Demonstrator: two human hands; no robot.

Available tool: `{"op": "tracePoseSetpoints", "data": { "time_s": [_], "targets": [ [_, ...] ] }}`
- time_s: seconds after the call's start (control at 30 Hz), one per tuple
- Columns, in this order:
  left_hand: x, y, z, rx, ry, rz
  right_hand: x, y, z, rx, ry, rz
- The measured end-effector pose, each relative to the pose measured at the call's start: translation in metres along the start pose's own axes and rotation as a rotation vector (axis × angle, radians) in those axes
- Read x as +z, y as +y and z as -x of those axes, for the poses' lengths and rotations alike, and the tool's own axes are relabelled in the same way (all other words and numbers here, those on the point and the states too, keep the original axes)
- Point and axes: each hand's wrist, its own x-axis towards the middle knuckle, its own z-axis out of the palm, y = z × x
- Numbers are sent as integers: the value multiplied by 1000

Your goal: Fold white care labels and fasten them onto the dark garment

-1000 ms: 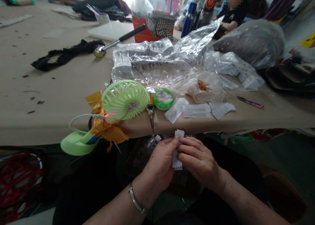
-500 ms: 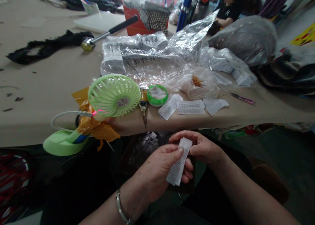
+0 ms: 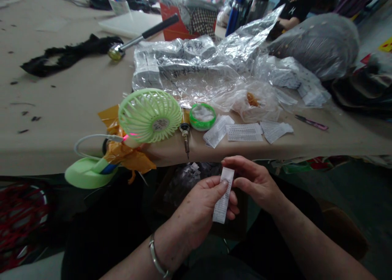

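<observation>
My left hand [image 3: 203,208] is closed on a narrow stack of white printed labels [image 3: 223,202], held in front of the table's edge with the thumb on top and fingers behind. Just right of the stack's upper end, my right hand [image 3: 257,184] has its thumb and forefinger apart, with nothing visible between them. On the table above the hands lie a printed label sheet [image 3: 244,132], a pile of labels [image 3: 218,131] to its left and another small pile [image 3: 276,131] to its right. A green round tub [image 3: 202,116] with white stuffing sits beside a soldering iron [image 3: 185,139].
A green fan [image 3: 150,115] is taped at the table's edge. Behind are clear plastic bags [image 3: 190,73], a hammer-like tool [image 3: 143,36] and black cloth [image 3: 67,55]. Purple-handled snips [image 3: 311,122] lie right. Below the edge is a bag of scraps [image 3: 186,182]. A person [image 3: 294,10] sits opposite.
The labels in my left hand are now squared into one even, more upright strip; before, they were fanned slightly. My right thumb and forefinger have spread. The view has shifted slightly left.
</observation>
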Motion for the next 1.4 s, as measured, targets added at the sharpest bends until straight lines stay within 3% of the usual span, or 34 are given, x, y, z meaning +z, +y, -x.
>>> {"op": "tracePoseSetpoints", "data": {
  "time_s": [0.13,0.27,0.4,0.6,0.73,0.97,1.2,1.4],
  "targets": [
    [-1,0,0,15,32,-7,5,-12,5,-241,108,532],
    [-1,0,1,32,51,-13,12,-11,5,-303,97,644],
    [-3,-1,1,32,83,0,16,-11,4,-250,110,551],
    [-6,0,6,119,123,4,24,-7,-6,119,135,-15],
    [-7,4,11,137,182,-65,30,-2,-18,220,94,-205],
    [-15,8,16,251,246,-191,46,-14,-29,193,93,-220],
    [-37,12,23,645,488,-532,58,-28,-43,87,49,14],
    [-46,24,22,770,618,-727,65,-29,-53,3,68,91]
  ]
}}
